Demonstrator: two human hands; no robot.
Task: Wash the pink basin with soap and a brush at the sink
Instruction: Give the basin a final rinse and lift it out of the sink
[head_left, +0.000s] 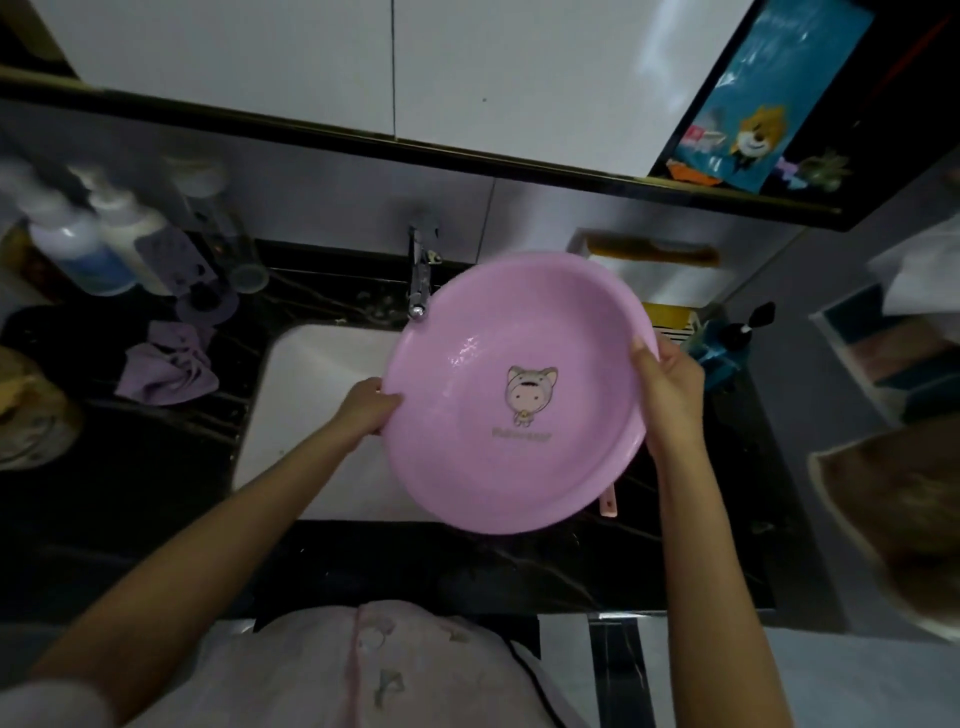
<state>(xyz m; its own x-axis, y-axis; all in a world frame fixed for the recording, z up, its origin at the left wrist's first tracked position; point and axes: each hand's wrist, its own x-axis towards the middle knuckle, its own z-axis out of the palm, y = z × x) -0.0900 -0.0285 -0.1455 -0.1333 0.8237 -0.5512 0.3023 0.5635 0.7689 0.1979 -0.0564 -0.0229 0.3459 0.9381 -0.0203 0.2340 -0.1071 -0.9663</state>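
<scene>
pink basin (519, 467) over sink (322, 415), handle (609, 505) (mostly hidden)

Pink basin (519, 395) with cartoon print, tilted above the white sink (322, 415).

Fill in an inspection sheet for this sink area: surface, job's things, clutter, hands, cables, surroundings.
Surface: black marbled countertop around a white rectangular sink.
Job's things: round pink plastic basin held tilted over the sink, beside the chrome tap; pink handle shows beneath it.
Clutter: crumpled purple cloth and white pump bottles, left of the sink.
Hands: left hand and right hand each grip the basin's rim.
Cables: thin dark cord over the clothing.
Surroundings: white wall cabinets above.
</scene>
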